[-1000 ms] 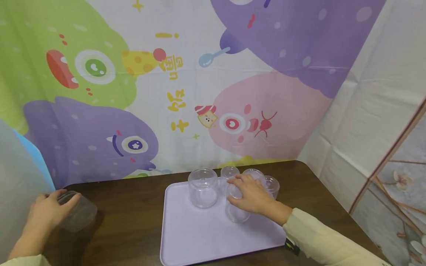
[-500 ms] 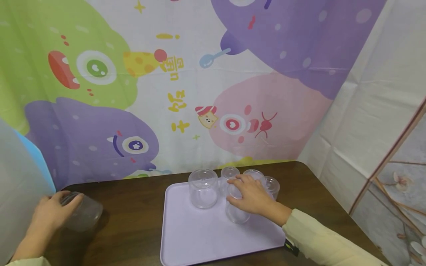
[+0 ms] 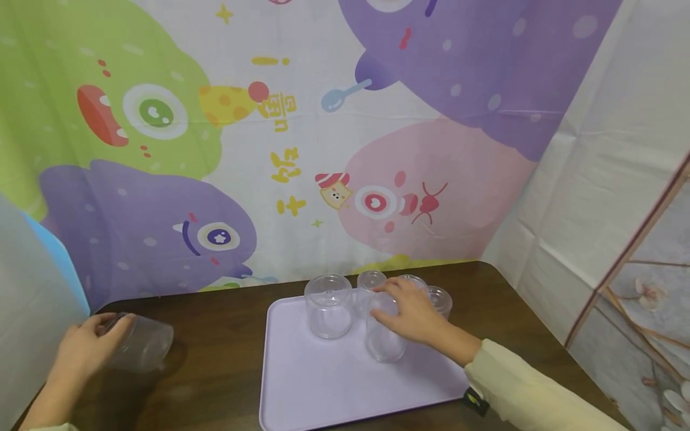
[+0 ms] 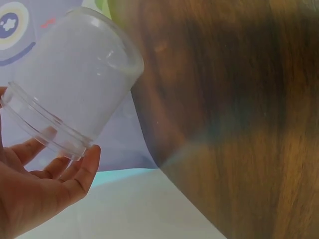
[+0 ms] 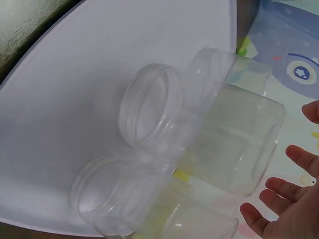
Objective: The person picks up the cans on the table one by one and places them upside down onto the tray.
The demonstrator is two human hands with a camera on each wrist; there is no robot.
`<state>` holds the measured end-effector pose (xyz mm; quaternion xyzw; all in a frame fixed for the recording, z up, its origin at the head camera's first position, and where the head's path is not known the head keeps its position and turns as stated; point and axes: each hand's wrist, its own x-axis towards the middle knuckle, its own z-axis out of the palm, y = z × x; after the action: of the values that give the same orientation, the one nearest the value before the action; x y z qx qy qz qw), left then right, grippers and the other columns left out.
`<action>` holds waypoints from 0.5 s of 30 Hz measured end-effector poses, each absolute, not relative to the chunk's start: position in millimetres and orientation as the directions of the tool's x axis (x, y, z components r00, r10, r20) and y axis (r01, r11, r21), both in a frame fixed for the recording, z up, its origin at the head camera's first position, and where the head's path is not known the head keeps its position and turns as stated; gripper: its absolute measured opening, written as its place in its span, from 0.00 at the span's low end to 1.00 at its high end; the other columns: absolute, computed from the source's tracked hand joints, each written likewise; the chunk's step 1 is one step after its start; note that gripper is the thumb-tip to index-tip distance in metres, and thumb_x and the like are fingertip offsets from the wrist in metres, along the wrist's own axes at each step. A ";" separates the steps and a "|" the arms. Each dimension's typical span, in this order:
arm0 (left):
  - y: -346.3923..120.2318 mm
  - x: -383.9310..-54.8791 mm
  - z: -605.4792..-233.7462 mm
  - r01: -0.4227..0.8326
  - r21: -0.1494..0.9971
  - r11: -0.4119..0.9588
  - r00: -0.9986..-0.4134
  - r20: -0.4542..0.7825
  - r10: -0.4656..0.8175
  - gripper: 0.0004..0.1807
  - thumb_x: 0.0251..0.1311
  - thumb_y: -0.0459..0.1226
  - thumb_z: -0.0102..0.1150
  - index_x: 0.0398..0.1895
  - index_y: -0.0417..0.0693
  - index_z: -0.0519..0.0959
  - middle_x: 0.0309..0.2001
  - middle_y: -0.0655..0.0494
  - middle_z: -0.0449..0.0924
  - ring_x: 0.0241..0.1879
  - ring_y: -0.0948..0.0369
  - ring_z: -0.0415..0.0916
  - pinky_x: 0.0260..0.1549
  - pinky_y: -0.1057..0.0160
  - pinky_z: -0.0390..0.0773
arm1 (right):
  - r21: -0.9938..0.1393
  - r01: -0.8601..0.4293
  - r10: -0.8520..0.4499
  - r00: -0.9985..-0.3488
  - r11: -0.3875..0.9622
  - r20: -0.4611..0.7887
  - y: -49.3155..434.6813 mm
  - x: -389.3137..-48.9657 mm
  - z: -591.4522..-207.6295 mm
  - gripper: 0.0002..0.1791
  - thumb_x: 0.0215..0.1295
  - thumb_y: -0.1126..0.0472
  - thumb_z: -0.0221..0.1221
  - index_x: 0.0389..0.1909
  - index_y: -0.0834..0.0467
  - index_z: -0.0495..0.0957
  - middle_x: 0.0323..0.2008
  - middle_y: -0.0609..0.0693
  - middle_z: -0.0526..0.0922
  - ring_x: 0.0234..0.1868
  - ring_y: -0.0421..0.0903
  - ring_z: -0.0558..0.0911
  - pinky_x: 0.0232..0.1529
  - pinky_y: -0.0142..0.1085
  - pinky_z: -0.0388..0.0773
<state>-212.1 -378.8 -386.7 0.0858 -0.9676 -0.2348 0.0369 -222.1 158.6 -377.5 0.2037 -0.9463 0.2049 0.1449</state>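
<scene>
At the left of the table, my left hand grips a clear plastic jar, which is tilted on its side above the wood. The left wrist view shows the fingers curled round the rimmed end of that jar. My right hand is over a tall clear jar on the lilac tray. In the right wrist view its fingers are spread, apart from the jars. There, a jar stands with its rimmed end on the tray.
A wide clear jar stands at the tray's back left. Smaller jars are behind and beside my right hand, one partly hidden. A small black object lies by the sleeve. A patterned cloth hangs behind the table.
My left hand has carried its jar a little to the right, and the jar has tipped closer to level. My right hand has shifted slightly right; the jars on the tray keep their places.
</scene>
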 end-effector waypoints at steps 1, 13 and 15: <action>-377.8 -211.6 -386.8 -0.149 0.472 0.869 -0.981 0.039 -0.189 0.41 0.66 0.58 0.36 0.60 0.25 0.60 0.52 0.20 0.67 0.49 0.30 0.61 0.40 0.38 0.68 | -0.346 -0.444 -0.318 -0.876 0.827 0.363 158.9 -221.4 -375.9 0.22 0.55 0.49 0.62 0.49 0.55 0.78 0.49 0.54 0.78 0.54 0.54 0.75 0.52 0.55 0.71; -361.7 -204.7 -379.7 -0.157 0.576 0.802 -0.977 0.031 -0.213 0.41 0.67 0.59 0.34 0.64 0.30 0.59 0.57 0.21 0.64 0.50 0.28 0.65 0.39 0.40 0.70 | -0.518 -0.390 -0.224 -0.907 0.761 0.356 155.5 -213.0 -364.5 0.22 0.57 0.51 0.61 0.51 0.56 0.77 0.51 0.53 0.79 0.55 0.52 0.76 0.55 0.51 0.72; -357.1 -203.3 -378.1 -0.153 0.597 0.788 -0.976 0.033 -0.215 0.40 0.67 0.59 0.34 0.64 0.30 0.59 0.58 0.21 0.63 0.51 0.29 0.64 0.40 0.39 0.69 | -0.539 -0.380 -0.215 -0.914 0.751 0.345 153.3 -211.6 -363.9 0.22 0.57 0.51 0.61 0.51 0.56 0.76 0.50 0.53 0.80 0.54 0.52 0.76 0.54 0.50 0.73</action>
<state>-203.3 -357.1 -378.1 0.0974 -0.9442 -0.3109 0.0494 -211.6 153.3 -363.9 0.1607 -0.9265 0.3137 0.1316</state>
